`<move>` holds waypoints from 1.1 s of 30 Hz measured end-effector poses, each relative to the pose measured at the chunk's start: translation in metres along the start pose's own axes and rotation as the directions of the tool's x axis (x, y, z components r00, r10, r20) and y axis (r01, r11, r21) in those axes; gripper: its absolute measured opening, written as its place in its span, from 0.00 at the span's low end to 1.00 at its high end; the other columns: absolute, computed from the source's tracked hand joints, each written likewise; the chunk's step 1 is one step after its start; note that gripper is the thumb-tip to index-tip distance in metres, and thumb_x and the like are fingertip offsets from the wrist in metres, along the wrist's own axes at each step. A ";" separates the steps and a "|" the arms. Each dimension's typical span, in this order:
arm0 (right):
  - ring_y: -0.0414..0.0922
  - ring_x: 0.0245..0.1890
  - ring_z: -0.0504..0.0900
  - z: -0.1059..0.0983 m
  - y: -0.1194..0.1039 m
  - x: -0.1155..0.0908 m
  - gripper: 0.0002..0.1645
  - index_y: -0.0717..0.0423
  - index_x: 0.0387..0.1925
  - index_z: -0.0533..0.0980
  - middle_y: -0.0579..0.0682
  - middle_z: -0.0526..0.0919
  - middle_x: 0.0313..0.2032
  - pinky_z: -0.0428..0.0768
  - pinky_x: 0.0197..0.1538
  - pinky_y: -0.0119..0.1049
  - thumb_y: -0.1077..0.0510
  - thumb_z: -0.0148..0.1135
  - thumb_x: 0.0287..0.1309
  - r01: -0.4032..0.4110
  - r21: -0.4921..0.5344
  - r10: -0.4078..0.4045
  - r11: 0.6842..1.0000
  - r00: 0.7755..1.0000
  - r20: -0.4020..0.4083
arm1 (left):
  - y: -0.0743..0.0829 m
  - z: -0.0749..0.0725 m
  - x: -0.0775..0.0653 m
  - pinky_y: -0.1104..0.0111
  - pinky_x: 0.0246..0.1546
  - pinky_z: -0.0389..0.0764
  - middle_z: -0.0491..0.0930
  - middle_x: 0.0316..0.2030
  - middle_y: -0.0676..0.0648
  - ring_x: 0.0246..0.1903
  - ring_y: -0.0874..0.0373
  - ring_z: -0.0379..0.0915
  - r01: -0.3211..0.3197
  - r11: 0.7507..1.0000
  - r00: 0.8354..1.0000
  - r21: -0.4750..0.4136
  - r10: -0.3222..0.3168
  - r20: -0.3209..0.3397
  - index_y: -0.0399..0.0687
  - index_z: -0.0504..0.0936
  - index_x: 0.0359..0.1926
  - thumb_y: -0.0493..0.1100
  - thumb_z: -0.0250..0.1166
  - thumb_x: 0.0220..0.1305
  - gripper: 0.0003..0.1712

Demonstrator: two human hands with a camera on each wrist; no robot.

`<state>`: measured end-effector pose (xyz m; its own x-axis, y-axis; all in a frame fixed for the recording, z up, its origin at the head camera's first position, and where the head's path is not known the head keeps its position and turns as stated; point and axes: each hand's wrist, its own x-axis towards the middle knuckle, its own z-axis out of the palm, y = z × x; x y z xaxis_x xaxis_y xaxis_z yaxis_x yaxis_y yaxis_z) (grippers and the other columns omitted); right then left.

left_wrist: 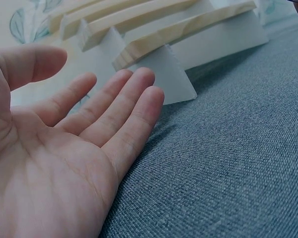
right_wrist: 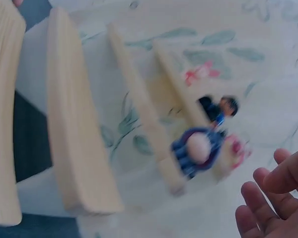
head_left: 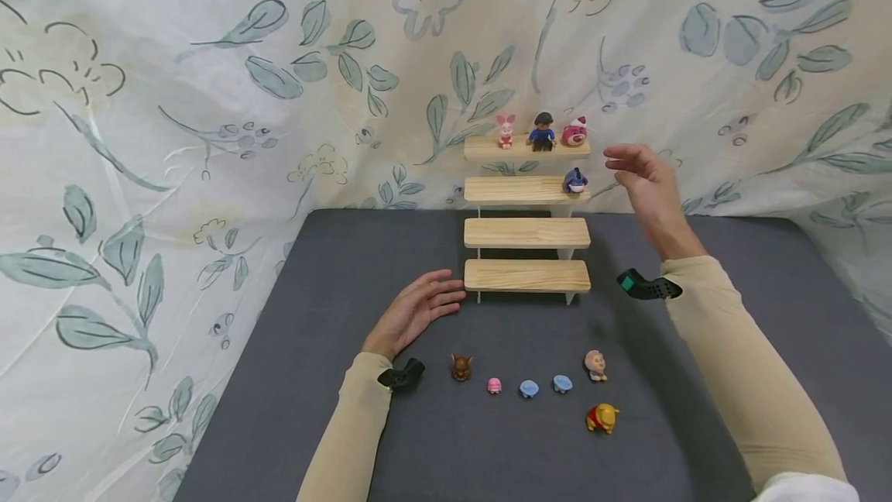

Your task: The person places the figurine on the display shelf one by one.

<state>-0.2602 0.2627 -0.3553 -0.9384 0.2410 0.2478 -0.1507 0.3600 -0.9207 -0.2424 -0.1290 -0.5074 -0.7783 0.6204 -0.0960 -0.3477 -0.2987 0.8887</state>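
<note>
A tiered wooden shelf [head_left: 526, 234] with several steps stands at the back of the table. My right hand [head_left: 648, 188] is raised in the air right of its upper steps, fingers loosely bent, holding nothing. Nearest to it are a blue donkey figure [head_left: 574, 180] on the second step from the top and a pink bear figure [head_left: 574, 132] on the top one. Beside that bear sit a figure in a blue top [head_left: 541, 132] and a pink piglet figure [head_left: 506, 132]. My left hand [left_wrist: 74, 144] lies palm up, fingers relaxed, its fingertips near the lowest step's left end.
On the dark cloth in front lie a brown figure [head_left: 461, 367], a small pink figure [head_left: 494, 386], two light-blue pieces [head_left: 529, 389], a pale-headed figure [head_left: 595, 365] and a yellow bear in red [head_left: 602, 417]. A floral curtain [head_left: 230, 84] hangs behind the shelf.
</note>
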 end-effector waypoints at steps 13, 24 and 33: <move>0.38 0.51 0.80 -0.001 -0.047 -0.036 0.19 0.56 0.60 0.76 0.40 0.82 0.52 0.77 0.51 0.24 0.66 0.47 0.74 0.192 0.088 -0.200 0.978 0.974 0.105 | 0.001 0.000 -0.001 0.60 0.68 0.76 0.65 0.71 0.34 0.64 0.52 0.74 0.003 1.000 1.000 -0.012 -0.003 0.007 0.36 0.52 0.78 0.44 0.47 0.82 0.32; 0.37 0.48 0.83 0.002 -0.045 -0.056 0.15 0.60 0.57 0.77 0.42 0.85 0.48 0.81 0.50 0.23 0.66 0.53 0.73 0.216 0.187 -0.272 0.958 0.890 0.366 | 0.002 0.000 0.000 0.60 0.67 0.76 0.67 0.70 0.35 0.63 0.53 0.75 -0.004 1.000 1.000 -0.018 0.004 0.011 0.36 0.52 0.78 0.45 0.48 0.81 0.33; 0.34 0.48 0.83 0.006 -0.045 -0.081 0.15 0.66 0.57 0.74 0.40 0.82 0.49 0.81 0.50 0.22 0.65 0.53 0.74 0.240 0.071 -0.243 0.968 0.838 0.489 | 0.006 0.001 0.001 0.60 0.68 0.76 0.63 0.72 0.33 0.63 0.53 0.75 0.014 1.000 1.000 -0.020 -0.014 0.004 0.36 0.52 0.78 0.45 0.48 0.81 0.33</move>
<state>-0.1794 0.2220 -0.3356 -0.9015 -0.3264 0.2843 -0.3932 0.3428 -0.8532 -0.2448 -0.1295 -0.5022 -0.7711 0.6277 -0.1069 -0.3692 -0.3040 0.8782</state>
